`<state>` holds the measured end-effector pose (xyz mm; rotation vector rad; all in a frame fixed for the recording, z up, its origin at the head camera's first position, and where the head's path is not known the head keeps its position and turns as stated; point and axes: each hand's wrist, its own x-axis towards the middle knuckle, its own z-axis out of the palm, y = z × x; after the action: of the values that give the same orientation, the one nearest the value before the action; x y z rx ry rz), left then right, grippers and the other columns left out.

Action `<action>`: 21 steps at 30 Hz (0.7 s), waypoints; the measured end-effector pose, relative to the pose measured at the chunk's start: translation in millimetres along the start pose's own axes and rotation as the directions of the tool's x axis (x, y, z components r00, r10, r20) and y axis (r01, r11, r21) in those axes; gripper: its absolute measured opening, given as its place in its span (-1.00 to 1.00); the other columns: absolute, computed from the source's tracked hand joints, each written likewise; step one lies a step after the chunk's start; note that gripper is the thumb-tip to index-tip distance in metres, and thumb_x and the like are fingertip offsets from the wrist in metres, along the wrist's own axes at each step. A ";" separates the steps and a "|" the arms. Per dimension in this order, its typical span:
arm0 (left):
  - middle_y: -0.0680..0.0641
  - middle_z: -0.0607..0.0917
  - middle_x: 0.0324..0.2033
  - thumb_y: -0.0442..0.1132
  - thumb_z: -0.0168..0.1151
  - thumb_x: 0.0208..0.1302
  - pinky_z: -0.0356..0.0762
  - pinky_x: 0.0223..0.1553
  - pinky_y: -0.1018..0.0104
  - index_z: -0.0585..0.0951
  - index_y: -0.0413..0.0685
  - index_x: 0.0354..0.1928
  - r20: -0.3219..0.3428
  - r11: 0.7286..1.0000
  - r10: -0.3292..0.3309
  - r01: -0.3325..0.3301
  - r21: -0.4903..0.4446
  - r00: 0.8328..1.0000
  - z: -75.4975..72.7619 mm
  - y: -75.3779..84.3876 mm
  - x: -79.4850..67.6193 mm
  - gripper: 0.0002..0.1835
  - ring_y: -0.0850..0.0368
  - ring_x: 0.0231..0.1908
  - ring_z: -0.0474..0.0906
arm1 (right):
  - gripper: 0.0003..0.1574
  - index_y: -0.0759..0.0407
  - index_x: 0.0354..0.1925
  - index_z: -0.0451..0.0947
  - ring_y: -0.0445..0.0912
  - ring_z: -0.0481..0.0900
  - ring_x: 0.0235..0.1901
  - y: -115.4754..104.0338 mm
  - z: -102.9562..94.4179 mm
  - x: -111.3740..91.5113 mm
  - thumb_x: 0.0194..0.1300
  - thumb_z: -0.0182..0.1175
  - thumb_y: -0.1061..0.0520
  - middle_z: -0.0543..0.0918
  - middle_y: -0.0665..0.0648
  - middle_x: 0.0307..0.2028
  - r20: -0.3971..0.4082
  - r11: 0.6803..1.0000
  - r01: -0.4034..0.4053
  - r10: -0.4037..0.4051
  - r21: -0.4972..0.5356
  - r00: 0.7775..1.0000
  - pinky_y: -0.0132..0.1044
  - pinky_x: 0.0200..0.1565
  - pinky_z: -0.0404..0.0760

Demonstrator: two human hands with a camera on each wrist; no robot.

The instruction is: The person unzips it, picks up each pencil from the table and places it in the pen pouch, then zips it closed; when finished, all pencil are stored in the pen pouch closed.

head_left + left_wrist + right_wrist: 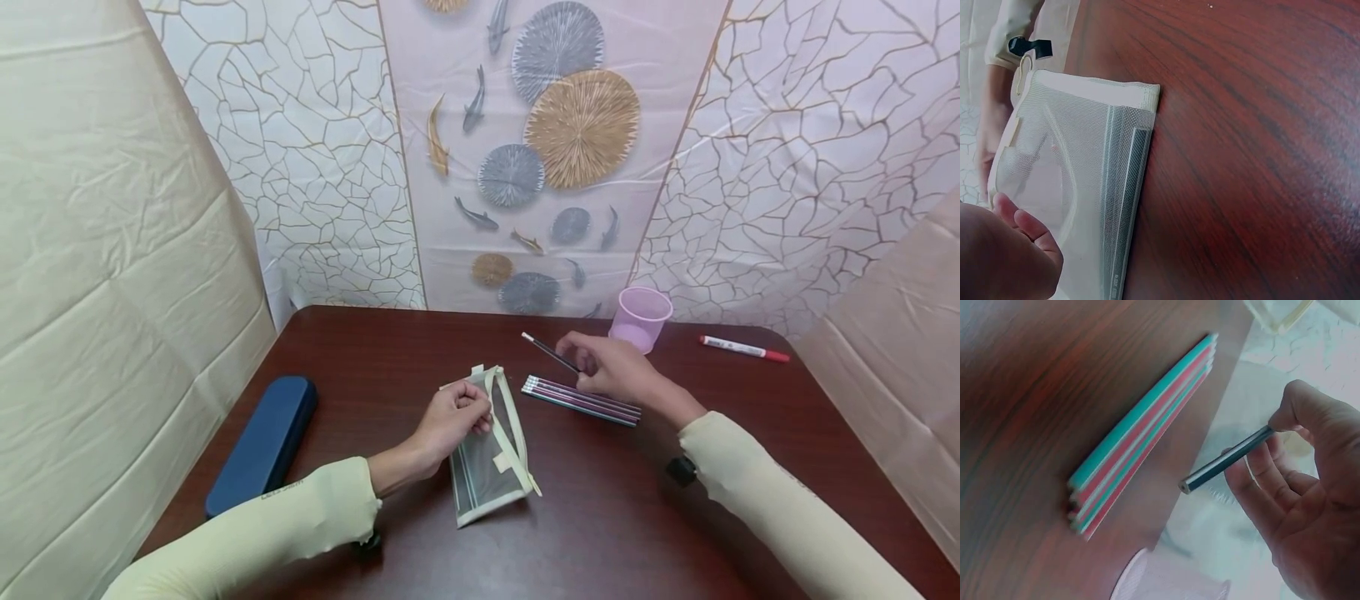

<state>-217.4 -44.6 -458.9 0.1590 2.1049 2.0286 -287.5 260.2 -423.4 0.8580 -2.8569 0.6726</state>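
My left hand (452, 418) grips the upper edge of a mesh zip pencil pouch (483, 475), whose zipped side gapes open. Through the mesh in the left wrist view, a long dark strip resembling a pencil (1127, 206) shows along the lower edge. A dark pencil (550, 351) with a white end is pinched between the thumb and fingers of my right hand (618, 367), raised above the table. Just below that hand lies a row of several striped pencils (577, 400), side by side; the right wrist view shows their teal and red sides.
A pink mesh cup (641, 321) stands behind my right hand at the table's back edge. Farther right lies a red-and-white marker (742, 347). On the left is a long blue case (262, 446). Patterned cloth hangs behind the dark wooden table (600, 517).
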 end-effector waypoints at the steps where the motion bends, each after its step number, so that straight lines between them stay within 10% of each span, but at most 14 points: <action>1: 0.03 0.67 -0.50 -0.41 0.16 0.28 0.62 -0.31 0.39 0.58 -0.29 -0.15 0.000 1.000 -0.001 0.001 -0.001 1.000 0.0 -0.1 0.0 -0.86 0.25 -0.48 0.63 | -0.33 -0.10 0.09 0.58 -0.25 0.50 -0.51 -3.9 0.6 0.5 -0.04 0.42 0.26 0.59 -0.11 -0.47 -0.020 1.000 0.014 -0.014 0.008 1.000 -0.33 -0.44 0.45; 11: 0.04 0.67 -0.50 -0.39 0.17 0.27 0.62 -0.32 0.40 0.58 -0.26 -0.16 -0.009 1.000 -0.005 0.005 -0.005 1.000 0.2 -0.8 -0.6 -0.86 0.26 -0.49 0.62 | -0.32 0.12 0.10 0.45 -0.17 0.61 -0.37 -42.5 14.8 4.2 -0.03 0.35 0.40 0.65 0.15 -0.28 -0.118 0.930 0.013 0.033 0.367 0.992 -0.40 -0.30 0.61; 21: 0.04 0.68 -0.50 -0.39 0.17 0.27 0.61 -0.33 0.40 0.58 -0.27 -0.14 -0.012 1.000 -0.012 0.012 -0.008 1.000 -0.3 -1.8 0.5 -0.85 0.26 -0.49 0.62 | -0.03 0.04 0.45 0.09 -0.05 0.62 -0.38 -71.0 34.4 1.0 0.19 0.16 0.53 0.49 0.28 -0.19 0.097 0.588 -0.183 0.175 0.788 0.980 0.29 -0.42 0.75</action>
<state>-217.9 -44.9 -460.8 0.1333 2.0996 2.0359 -248.3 191.8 -426.8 0.5949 -2.5869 2.0739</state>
